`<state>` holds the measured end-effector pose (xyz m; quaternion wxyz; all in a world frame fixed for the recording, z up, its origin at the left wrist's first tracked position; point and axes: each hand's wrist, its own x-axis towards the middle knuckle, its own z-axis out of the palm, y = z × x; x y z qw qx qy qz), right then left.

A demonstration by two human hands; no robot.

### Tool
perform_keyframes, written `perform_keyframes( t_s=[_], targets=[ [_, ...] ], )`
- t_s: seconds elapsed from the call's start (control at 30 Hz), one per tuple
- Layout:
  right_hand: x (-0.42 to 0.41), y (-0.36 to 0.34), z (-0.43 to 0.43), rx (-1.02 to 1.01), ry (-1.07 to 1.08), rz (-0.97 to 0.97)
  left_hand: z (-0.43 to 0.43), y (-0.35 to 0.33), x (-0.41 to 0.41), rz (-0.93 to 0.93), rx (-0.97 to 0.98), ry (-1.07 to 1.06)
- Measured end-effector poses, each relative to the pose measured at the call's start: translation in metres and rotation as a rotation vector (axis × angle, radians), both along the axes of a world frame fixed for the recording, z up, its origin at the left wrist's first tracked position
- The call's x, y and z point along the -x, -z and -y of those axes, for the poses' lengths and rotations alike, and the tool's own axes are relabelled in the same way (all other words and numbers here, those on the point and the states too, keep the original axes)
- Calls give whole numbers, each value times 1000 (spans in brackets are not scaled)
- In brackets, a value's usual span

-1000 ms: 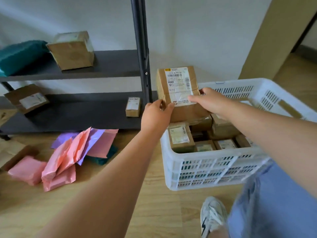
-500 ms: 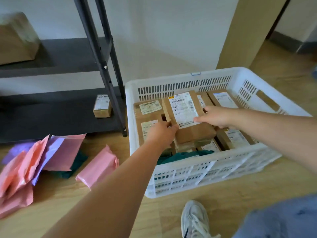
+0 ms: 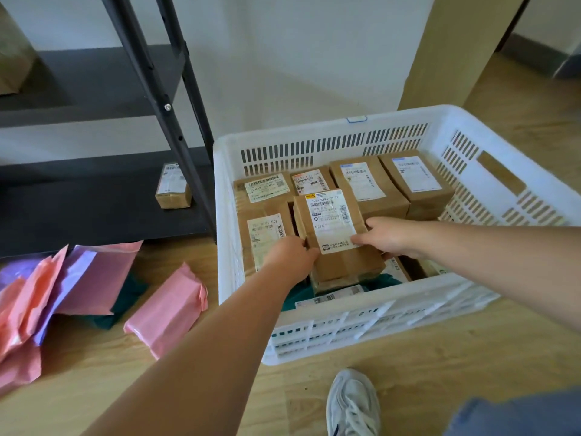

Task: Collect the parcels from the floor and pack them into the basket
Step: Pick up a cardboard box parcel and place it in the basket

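Note:
A brown cardboard parcel [image 3: 333, 228] with a white label lies inside the white plastic basket [image 3: 361, 319], on top of other boxes. My left hand [image 3: 290, 256] grips its left edge and my right hand [image 3: 390, 236] holds its right side. Several more labelled brown boxes [image 3: 364, 184] fill the basket, with a teal bag [image 3: 301, 294] at its near side. On the floor left of the basket lie a pink mailer [image 3: 169, 309] and a pile of pink and purple mailers [image 3: 63, 284].
A black metal shelf unit [image 3: 151, 73] stands at the left, with a small brown box [image 3: 173, 187] on its bottom shelf. My white shoe [image 3: 352, 404] is on the wooden floor just in front of the basket. A tan panel [image 3: 452, 45] leans behind the basket.
Both hands have lowered the brown parcel from above the basket's left rim down into the basket, onto the other boxes. The view has tilted down and to the right.

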<state>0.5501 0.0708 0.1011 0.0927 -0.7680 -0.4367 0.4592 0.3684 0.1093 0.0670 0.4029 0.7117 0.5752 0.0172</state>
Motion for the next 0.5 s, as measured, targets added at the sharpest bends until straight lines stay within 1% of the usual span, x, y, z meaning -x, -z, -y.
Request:
perform_keyframes(
  t_s=[0.13, 0.2, 0.33, 0.5],
  targets=[
    [0, 10, -7, 3, 14, 3, -7, 7, -3, -24, 38, 0],
    [1, 14, -12, -4, 16, 20, -10, 9, -5, -64, 30, 34],
    [2, 25, -17, -32, 8, 133, -17, 12, -8, -158, -57, 79],
    [4, 29, -19, -63, 4, 153, -18, 9, -12, -230, -174, 72]
  ],
)
